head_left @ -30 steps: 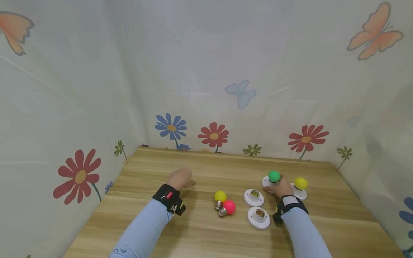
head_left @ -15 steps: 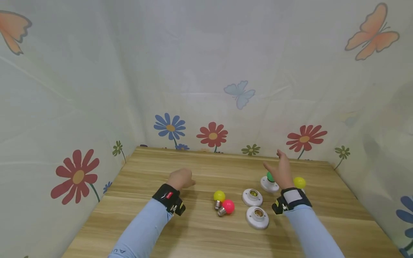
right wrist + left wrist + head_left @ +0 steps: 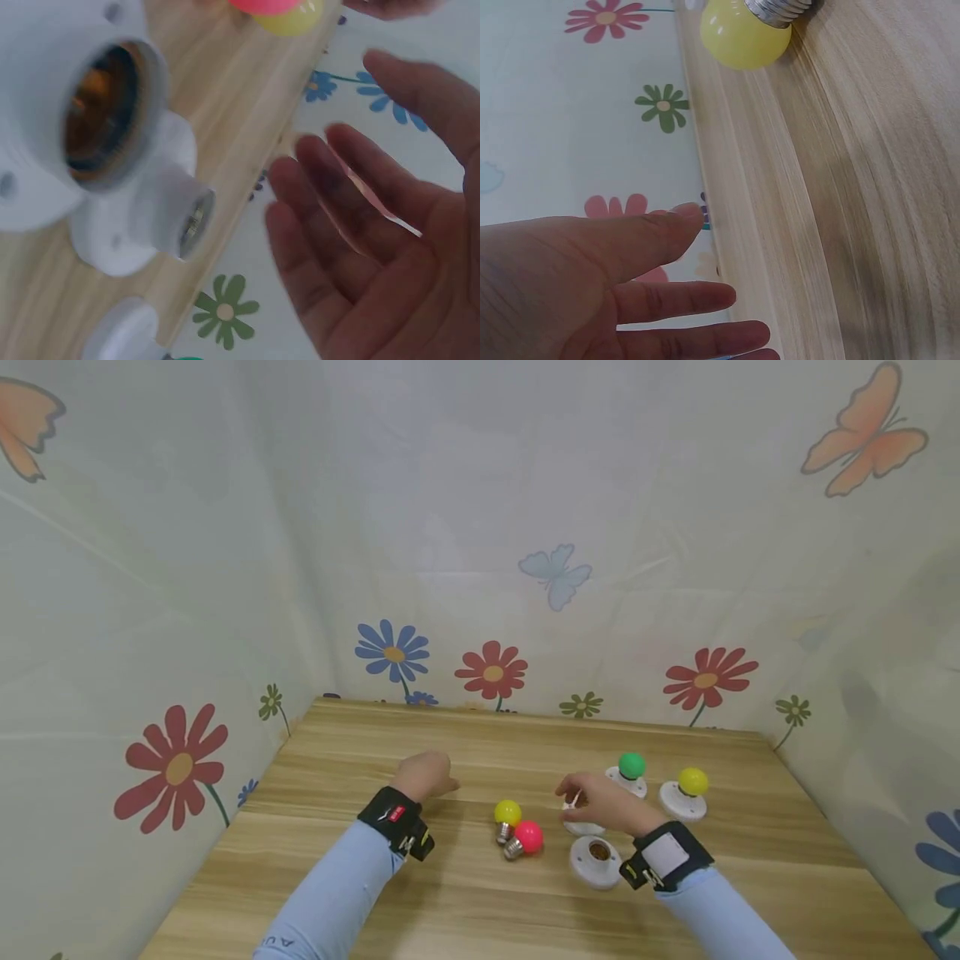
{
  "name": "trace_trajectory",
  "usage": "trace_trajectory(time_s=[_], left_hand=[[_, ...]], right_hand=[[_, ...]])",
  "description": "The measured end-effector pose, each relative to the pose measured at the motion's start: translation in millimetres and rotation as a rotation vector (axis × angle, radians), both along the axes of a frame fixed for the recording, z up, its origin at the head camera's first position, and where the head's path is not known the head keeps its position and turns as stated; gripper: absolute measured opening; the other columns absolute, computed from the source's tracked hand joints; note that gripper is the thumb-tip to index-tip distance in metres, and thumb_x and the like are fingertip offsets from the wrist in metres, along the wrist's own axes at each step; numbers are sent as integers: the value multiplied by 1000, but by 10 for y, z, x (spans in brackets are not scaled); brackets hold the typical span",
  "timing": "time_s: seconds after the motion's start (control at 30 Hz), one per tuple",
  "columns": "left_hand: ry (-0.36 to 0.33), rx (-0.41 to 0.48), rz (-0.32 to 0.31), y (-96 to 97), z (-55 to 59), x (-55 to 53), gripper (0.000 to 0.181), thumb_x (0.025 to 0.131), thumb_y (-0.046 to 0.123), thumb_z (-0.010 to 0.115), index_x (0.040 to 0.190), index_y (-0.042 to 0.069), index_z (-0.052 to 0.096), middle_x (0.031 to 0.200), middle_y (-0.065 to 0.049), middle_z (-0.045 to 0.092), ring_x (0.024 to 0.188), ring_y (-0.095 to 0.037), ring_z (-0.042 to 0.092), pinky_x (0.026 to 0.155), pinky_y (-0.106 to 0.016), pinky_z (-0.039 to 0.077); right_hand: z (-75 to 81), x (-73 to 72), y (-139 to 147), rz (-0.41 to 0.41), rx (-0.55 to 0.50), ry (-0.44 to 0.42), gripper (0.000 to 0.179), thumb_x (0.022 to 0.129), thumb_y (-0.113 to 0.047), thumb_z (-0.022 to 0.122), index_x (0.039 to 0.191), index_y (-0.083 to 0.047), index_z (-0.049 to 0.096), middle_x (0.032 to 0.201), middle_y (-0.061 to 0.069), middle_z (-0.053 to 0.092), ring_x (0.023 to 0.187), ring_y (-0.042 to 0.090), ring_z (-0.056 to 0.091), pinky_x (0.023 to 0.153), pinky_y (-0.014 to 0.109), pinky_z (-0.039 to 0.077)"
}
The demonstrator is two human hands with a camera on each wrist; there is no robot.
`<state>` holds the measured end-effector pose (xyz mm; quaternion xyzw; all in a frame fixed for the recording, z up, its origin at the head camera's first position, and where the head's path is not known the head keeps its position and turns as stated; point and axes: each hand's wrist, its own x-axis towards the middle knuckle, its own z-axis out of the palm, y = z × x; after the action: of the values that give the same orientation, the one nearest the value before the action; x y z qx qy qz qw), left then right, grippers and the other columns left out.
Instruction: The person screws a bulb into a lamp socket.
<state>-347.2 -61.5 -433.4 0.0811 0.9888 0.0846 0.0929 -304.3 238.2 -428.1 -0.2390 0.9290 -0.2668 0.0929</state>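
"Firstly, what was the condition of the right hand (image 3: 609,802)?"

"It held nothing. Its thumb stood apart from loosely bent fingers. In the head view it hung over the middle socket (image 3: 585,828), partly hiding it; in the right wrist view its fingertips showed clear of the fittings."

"And the left hand (image 3: 425,775)?"

"It was positioned above the wood-grain table (image 3: 450,902), left of the loose bulbs. The left wrist view showed thumb and visible fingers extended, pinching nothing."

"Where were those loose bulbs found?"

"Between the two hands. The yellow bulb (image 3: 507,812) and the pink bulb (image 3: 530,836) lay on their sides, close together, metal ends towards the near side. Whether they touched could not be told."

"And the fittings?"

"Four white ones were counted. The near socket (image 3: 596,864) lay with its mouth facing up and uncovered. The green bulb (image 3: 632,765) stood upright in the rear socket (image 3: 636,788), and a second yellow bulb (image 3: 692,781) stood in the rightmost socket (image 3: 683,808). A sheet (image 3: 450,510) printed with flowers and butterflies hung behind."
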Motion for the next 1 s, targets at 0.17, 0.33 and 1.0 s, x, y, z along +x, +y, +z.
trace_trajectory(time_s=[0.17, 0.33, 1.0], left_hand=[[-6, 2, 3, -13, -25, 5, 34, 89, 38, 68, 71, 9, 63, 74, -3, 59, 67, -19, 53, 65, -37, 46], [-7, -2, -7, -11, 22, 59, 33, 89, 36, 68, 69, 10, 62, 75, -3, 61, 67, -19, 54, 66, -37, 48], [-18, -35, -7, 9, -8, 25, 34, 90, 41, 66, 75, 10, 66, 78, -3, 62, 69, -19, 55, 65, -36, 47]], right_hand=[[-179, 53, 15, 34, 31, -99, 28, 86, -15, 71, 109, 0, 63, 92, 3, 64, 86, 16, 59, 72, 32, 52], [-225, 210, 6, -205, 125, -2, 58, 79, -36, 79, 116, 2, 58, 98, 11, 64, 83, 18, 61, 71, 37, 54], [-390, 508, 48, -320, 329, -48, 70, 63, -41, 87, 101, 9, 55, 83, 11, 57, 71, 21, 57, 63, 38, 53]])
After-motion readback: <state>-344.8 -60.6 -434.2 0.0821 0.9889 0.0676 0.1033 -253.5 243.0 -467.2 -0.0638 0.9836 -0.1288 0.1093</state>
